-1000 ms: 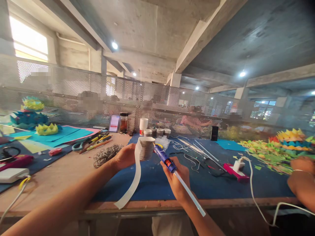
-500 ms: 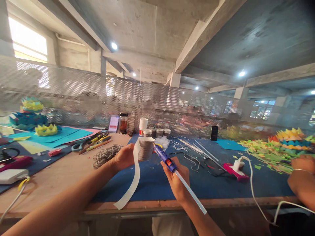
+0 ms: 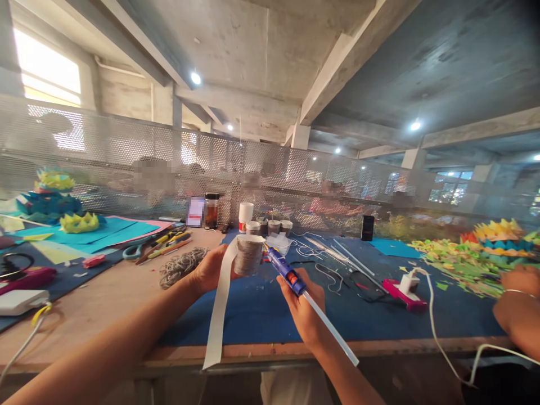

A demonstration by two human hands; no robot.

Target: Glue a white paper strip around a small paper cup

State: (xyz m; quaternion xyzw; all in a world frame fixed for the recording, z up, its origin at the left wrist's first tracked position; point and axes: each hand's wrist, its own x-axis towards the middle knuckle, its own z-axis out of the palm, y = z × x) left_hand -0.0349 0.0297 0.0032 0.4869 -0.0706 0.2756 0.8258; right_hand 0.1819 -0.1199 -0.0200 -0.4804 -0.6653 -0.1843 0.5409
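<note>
My left hand (image 3: pixel 212 267) grips a small cup (image 3: pixel 248 257) wrapped in grey-brown cord, its fingers partly hidden behind it. From the cup's rim a white paper strip (image 3: pixel 220 312) hangs down past the table edge. In my right hand (image 3: pixel 306 304) is a blue glue gun (image 3: pixel 283 267), with a long translucent glue stick (image 3: pixel 331 329) sticking out of its back end. The gun's nozzle is at the cup's upper right rim; whether it touches, I cannot tell.
Left of my hands lie a heap of grey cord (image 3: pixel 182 267), pliers and other tools (image 3: pixel 166 246). Paper cups (image 3: pixel 246 214) stand behind. To the right are a pink power strip (image 3: pixel 405 295) with a white cable, green-yellow paper scraps (image 3: pixel 451 256) and another person's arm (image 3: pixel 518 298).
The paper strip has swung and now hangs straighter and lower. My right hand and the glue gun have shifted slightly to the right; the left hand still holds the cup.
</note>
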